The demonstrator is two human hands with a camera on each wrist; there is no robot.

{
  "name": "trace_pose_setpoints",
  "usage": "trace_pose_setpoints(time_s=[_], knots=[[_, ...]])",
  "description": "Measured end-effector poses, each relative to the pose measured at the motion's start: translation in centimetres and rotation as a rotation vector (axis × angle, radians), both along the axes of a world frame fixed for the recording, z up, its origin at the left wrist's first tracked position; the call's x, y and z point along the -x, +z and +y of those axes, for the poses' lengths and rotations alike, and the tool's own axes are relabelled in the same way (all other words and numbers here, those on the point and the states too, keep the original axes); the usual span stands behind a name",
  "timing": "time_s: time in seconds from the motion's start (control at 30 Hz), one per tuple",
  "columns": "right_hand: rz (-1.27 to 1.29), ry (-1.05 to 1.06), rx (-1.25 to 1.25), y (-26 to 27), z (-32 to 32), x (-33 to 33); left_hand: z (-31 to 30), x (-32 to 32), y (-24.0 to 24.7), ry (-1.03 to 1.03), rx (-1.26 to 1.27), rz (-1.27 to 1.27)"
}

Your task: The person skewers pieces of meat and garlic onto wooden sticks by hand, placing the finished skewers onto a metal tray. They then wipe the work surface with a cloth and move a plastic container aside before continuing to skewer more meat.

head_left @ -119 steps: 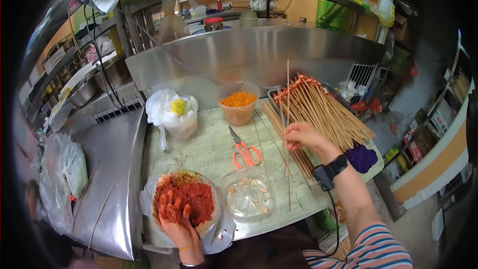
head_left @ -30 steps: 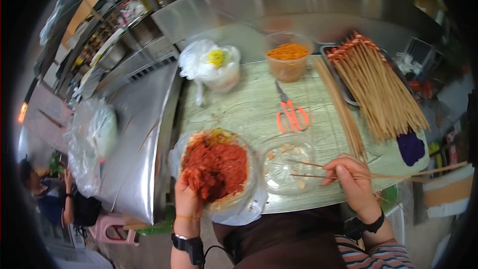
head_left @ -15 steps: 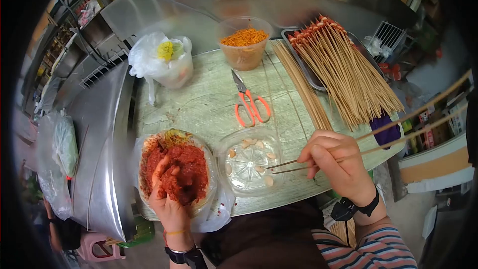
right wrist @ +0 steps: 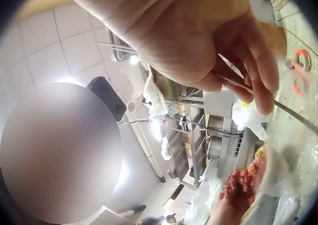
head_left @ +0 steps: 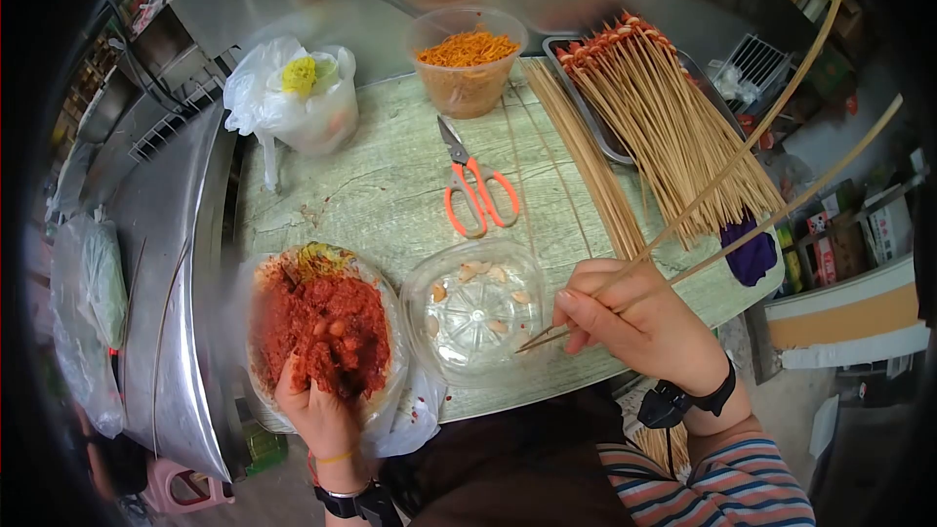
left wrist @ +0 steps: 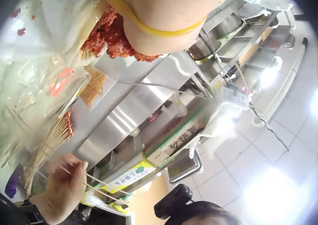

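Note:
In the head view my left hand is in a bowl lined with a clear bag, its curled fingers in a red, chili-coated mixture. Red paste coats the fingers and partly hides them. My right hand pinches two long bamboo skewers between thumb and fingers. Their thin tips point left, over the right edge of a clear plastic container holding several pale pieces. A skewer also runs out from the right fingers in the right wrist view.
Orange-handled scissors lie mid-table, below a tub of orange shreds. A white bag-wrapped tub stands back left. Loose skewers lie beside a metal tray heaped with threaded skewers. A steel counter adjoins the table's left.
My right hand has come from the loose skewers to the clear container with two skewers, their tips turning left. My left hand stays in the red mixture, its fingers shifting. The head view has shifted.

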State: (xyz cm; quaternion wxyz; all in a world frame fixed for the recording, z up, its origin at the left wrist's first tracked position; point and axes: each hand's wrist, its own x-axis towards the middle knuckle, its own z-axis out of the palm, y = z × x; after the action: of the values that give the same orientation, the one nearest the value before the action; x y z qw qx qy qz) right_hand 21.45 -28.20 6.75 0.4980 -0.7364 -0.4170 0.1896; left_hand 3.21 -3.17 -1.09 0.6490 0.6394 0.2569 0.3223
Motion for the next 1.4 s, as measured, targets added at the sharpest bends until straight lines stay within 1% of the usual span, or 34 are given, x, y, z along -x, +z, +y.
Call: trace_pose_setpoints(time_s=[0.13,0.2,0.23,0.3,0.33,0.4,0.43,0.5,0.63,0.7,0.73,0.8,0.83,0.9,0.93,1.0,1.03,1.1,1.13,1.2,1.23,1.3,1.33,1.4], knots=[[0.004,-0.017,-0.001,0.8,-0.7,0.9,0.1,0.0,-0.3,0.030,-0.042,-0.033],[0.317,-0.255,0.016,2.6,-0.7,1.8,0.0,-0.3,-0.3,0.078,-0.039,-0.051],[0.310,-0.253,0.011,2.9,-0.7,1.9,0.0,-0.1,-0.2,0.079,-0.043,-0.059],[0.134,-0.145,0.013,3.6,-0.8,1.8,0.1,0.2,-0.1,0.033,-0.004,0.013],[0.125,-0.148,0.009,3.8,-0.6,1.7,0.1,0.1,-0.3,0.030,-0.007,0.003],[0.039,0.038,0.105,3.4,0.5,1.2,0.2,-0.3,-1.0,0.049,-0.128,-0.052],[0.031,0.036,0.104,3.2,0.9,0.9,0.4,-0.4,-1.3,0.049,-0.130,-0.060],[-0.091,0.095,0.242,2.3,1.8,0.4,0.8,-0.4,-1.9,0.064,-0.208,-0.078],[-0.073,0.124,0.252,0.2,2.4,-0.4,1.5,0.2,-2.7,0.042,-0.140,-0.033],[-0.228,0.148,0.140,-0.4,2.1,-0.5,1.9,0.4,-3.4,0.025,-0.121,-0.057],[-0.231,0.149,0.140,-0.2,1.9,-0.4,1.8,0.4,-3.4,0.026,-0.121,-0.060],[0.025,0.091,0.139,0.5,1.3,0.0,1.5,0.3,-3.0,0.021,-0.127,-0.083],[0.023,0.090,0.139,0.4,1.0,0.0,1.2,0.2,-2.5,0.020,-0.126,-0.086],[0.140,0.008,0.067,0.0,0.5,-0.2,0.6,0.1,-1.6,0.045,0.002,-0.072],[0.138,0.014,0.066,0.3,0.3,-0.1,0.4,0.0,-1.3,0.051,0.001,-0.074],[0.269,-0.101,-0.012,0.9,0.2,-0.1,0.3,-0.1,-0.9,0.028,0.004,-0.090],[0.265,-0.091,-0.017,1.0,0.2,-0.1,0.2,0.0,-0.9,0.036,-0.002,-0.094],[0.370,-0.154,-0.170,1.1,0.9,0.0,0.5,0.1,-1.2,-0.019,0.021,-0.110],[0.369,-0.136,-0.182,1.1,1.4,0.3,0.5,0.1,-1.3,-0.036,0.017,-0.113],[0.405,-0.107,-0.297,1.3,2.6,1.0,0.2,0.2,-0.4,-0.121,0.120,-0.125],[0.408,-0.087,-0.310,1.2,3.3,1.5,0.0,0.2,0.1,-0.166,0.164,-0.138],[0.405,-0.019,-0.422,1.2,4.8,2.4,-0.7,0.2,1.0,-0.187,0.238,-0.125],[0.405,-0.007,-0.431,1.3,5.6,2.8,-0.9,0.2,1.4,-0.206,0.269,-0.144],[0.337,0.050,-0.462,1.4,6.7,3.3,-0.7,0.2,1.5,-0.236,0.236,-0.130]])
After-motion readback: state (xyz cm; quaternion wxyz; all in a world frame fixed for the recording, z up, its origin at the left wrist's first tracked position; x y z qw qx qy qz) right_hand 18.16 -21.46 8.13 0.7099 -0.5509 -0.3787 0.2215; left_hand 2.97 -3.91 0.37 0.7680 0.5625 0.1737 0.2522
